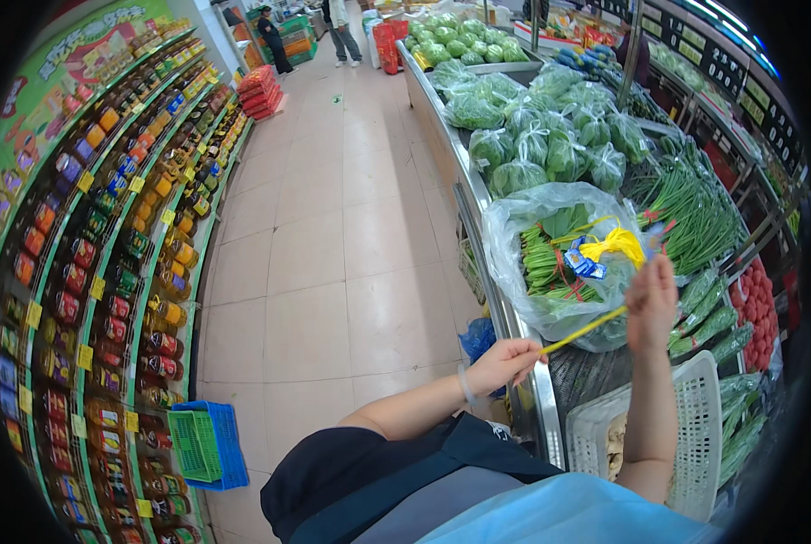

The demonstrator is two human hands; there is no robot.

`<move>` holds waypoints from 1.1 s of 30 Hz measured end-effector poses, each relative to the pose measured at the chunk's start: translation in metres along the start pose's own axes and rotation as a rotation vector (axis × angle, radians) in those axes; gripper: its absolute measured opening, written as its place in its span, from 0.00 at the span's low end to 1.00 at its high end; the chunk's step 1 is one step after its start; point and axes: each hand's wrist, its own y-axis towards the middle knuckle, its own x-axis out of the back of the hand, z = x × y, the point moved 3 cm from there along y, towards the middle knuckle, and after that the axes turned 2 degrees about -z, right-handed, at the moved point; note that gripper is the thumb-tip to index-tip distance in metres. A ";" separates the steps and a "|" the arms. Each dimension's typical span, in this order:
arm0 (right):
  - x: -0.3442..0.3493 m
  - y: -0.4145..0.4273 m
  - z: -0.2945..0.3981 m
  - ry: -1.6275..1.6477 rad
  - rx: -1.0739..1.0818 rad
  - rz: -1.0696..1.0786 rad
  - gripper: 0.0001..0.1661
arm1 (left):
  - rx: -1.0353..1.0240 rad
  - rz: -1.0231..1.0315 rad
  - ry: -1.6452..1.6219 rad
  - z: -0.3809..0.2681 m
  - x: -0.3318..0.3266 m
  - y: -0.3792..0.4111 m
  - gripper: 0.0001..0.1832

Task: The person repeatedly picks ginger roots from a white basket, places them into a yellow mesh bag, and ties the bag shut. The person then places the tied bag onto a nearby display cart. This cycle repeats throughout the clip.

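My left hand (506,364) pinches one end of a yellow strap (582,330), stretched taut to my right hand (651,302). The right hand is blurred, its fingers closed around the strap's other end near a blurred blue-and-white piece. Behind the hands, an open clear plastic bag (504,251) on the display counter holds bundled green stalks (539,262) with red ties. On top of these lie a bunch of yellow straps (613,245) and small blue tags (585,260).
Bagged leafy greens (521,146), green onions (691,217) and cabbages (453,41) cover the counter. A white plastic basket (698,421) sits by my right forearm. Bottle shelves (140,238) line the left, with blue and green crates (229,449) beside them. Two people stand far up the aisle.
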 end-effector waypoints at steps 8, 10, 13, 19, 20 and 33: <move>0.100 -0.029 0.071 -0.094 0.192 -0.121 0.03 | -0.117 0.177 0.256 -0.004 -0.057 -0.036 0.06; 0.110 -0.040 0.072 -0.320 0.132 -0.192 0.04 | -0.063 0.164 0.230 -0.002 -0.069 -0.036 0.05; 0.110 -0.070 0.054 -1.412 0.573 0.141 0.11 | 0.012 -0.116 0.000 -0.004 -0.091 -0.028 0.06; 0.042 -0.175 0.034 -0.688 0.042 0.327 0.07 | -0.418 -0.375 0.307 -0.002 -0.146 -0.003 0.16; 0.046 -0.182 0.033 -0.799 0.114 0.264 0.05 | -0.552 -0.425 0.458 -0.002 -0.159 -0.002 0.16; 0.116 -0.207 0.043 -0.256 -0.101 0.023 0.07 | -0.012 -0.264 -0.521 0.024 -0.185 0.003 0.13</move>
